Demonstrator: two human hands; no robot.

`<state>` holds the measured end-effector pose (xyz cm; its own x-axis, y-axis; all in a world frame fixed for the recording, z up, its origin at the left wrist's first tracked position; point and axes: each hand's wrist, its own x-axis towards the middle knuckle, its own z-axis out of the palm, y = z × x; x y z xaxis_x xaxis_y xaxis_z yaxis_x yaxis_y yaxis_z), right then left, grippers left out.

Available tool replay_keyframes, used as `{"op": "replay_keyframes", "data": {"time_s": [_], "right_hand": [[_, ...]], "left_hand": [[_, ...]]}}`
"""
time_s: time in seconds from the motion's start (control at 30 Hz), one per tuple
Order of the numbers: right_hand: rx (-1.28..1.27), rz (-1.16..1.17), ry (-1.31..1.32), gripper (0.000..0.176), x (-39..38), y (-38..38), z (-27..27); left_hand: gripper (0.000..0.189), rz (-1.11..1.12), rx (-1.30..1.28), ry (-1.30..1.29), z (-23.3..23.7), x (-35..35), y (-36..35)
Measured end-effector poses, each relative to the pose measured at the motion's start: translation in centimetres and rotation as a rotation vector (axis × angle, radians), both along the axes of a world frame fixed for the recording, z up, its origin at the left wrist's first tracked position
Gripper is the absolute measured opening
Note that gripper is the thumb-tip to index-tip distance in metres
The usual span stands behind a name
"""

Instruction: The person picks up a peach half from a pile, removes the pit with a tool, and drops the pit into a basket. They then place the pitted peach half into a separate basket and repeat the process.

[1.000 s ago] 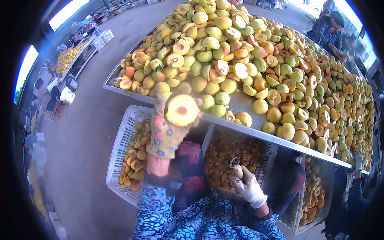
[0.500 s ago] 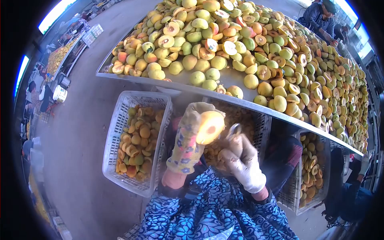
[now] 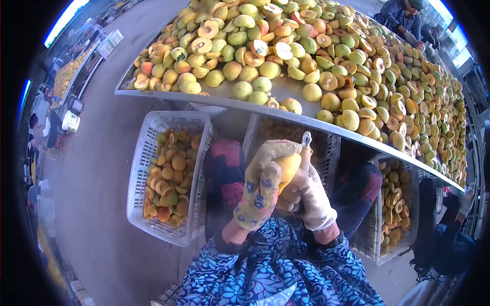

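Note:
My left hand, in a flower-patterned glove, is closed around a yellow peach half. The peach half is tilted, its side facing me and its cut face turned toward the right hand. In a white, stained glove, my right hand grips a pitting tool with a looped metal tip that points up and away. The right fingers are close against the peach half; whether they touch it is hard to tell. Below and behind the hands, a crate holds peach pieces, partly hidden by the gloves.
A metal-edged table bears a large heap of halved peaches. A white crate of peach halves stands at left, another crate at right. Co-workers sit at the far right, right edge and far left.
The left hand has turned the peach half so its cut face no longer shows toward me. The right hand has moved up beside it, and the tool's looped tip now points upward.

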<state>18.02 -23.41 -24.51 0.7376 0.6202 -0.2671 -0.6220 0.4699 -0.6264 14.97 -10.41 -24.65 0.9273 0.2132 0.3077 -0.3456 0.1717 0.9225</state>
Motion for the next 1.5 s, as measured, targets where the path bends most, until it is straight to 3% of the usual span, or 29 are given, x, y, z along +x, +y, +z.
{"op": "replay_keyframes", "data": {"time_s": [0.07,0.13,0.17,0.23,0.33,0.4,0.43,0.53,0.6,0.67,0.87,0.93,1.0,1.07,1.17,1.23,1.27,1.3,1.33,1.47,1.5], "right_hand": [[0.012,0.057,0.038,0.017,0.7,-0.5,-1.1],[-0.195,0.016,-0.064,0.020,0.9,-0.3,-0.6],[-0.260,-0.067,-0.165,0.029,0.5,-0.2,0.2],[-0.224,-0.030,-0.106,0.032,0.9,-0.9,-1.2],[-0.206,-0.054,0.020,0.032,1.0,-1.1,-1.5],[-0.370,0.014,-0.377,0.031,1.6,-2.0,-2.4],[-0.311,-0.037,-0.252,0.030,1.1,-2.2,-2.1],[-0.451,0.030,-0.312,0.032,0.3,-2.2,0.7],[-0.277,0.009,-0.354,0.038,0.3,-1.9,-0.4],[-0.175,0.266,-0.139,0.037,0.8,-3.3,-0.1],[-0.102,0.420,-0.010,0.036,0.3,-4.0,-0.2],[-0.100,0.426,-0.050,0.039,-0.1,-4.1,-0.8],[-0.136,0.273,-0.101,0.042,-0.6,-3.9,-1.1],[-0.132,0.273,-0.069,0.042,-1.0,-3.9,-1.4],[-0.076,0.275,-0.013,0.042,-1.2,-4.0,-1.5],[-0.026,0.274,0.010,0.041,-0.9,-4.0,-1.9],[-0.268,0.195,-0.401,0.039,-0.3,-4.0,-2.6],[-0.507,0.105,-0.812,0.038,0.1,-3.9,-2.7],[-0.508,0.107,-0.815,0.038,0.6,-4.0,-2.3],[-1.207,0.126,-1.095,0.025,1.9,-4.1,-0.1],[-1.109,0.077,-1.110,0.024,2.1,-4.1,0.0]], "left_hand": [[0.050,-0.053,0.047,0.050,0.5,0.1,0.2],[0.053,-0.065,0.181,0.072,0.4,0.3,0.5],[0.059,-0.094,0.294,0.043,0.3,0.0,0.4],[0.082,-0.042,0.559,-0.136,-0.3,0.3,0.6],[0.090,0.005,0.641,-0.094,-1.5,0.6,1.1],[0.088,-0.037,0.543,-0.044,-1.2,0.2,1.7],[0.088,-0.032,0.567,-0.013,-1.0,0.0,2.0],[0.081,-0.120,0.590,0.038,-1.2,-0.1,2.6],[0.074,-0.118,0.588,-0.109,-0.9,0.3,1.9],[0.079,-0.091,0.576,-0.130,-1.2,0.2,2.0],[0.070,-0.105,0.868,-0.121,-1.0,-0.8,2.8],[0.068,-0.054,1.146,-0.297,-0.5,-1.0,3.0],[0.066,-0.078,1.219,-0.293,-0.1,-1.3,3.0],[0.065,-0.101,1.293,-0.288,0.0,-1.3,3.1],[0.061,-0.117,1.099,-0.307,-0.1,-1.1,3.2],[0.058,-0.206,0.686,-0.132,-0.4,-1.2,3.3],[0.057,-0.277,0.134,0.249,-1.3,-1.9,3.2],[0.058,-0.294,-0.090,0.218,-0.7,-1.7,3.2],[0.060,-0.304,-0.314,0.180,0.1,-1.3,3.3],[0.060,-0.222,-0.766,0.260,-0.1,-0.3,4.2],[0.059,-0.244,-0.801,0.250,-0.2,0.0,4.3]]}}
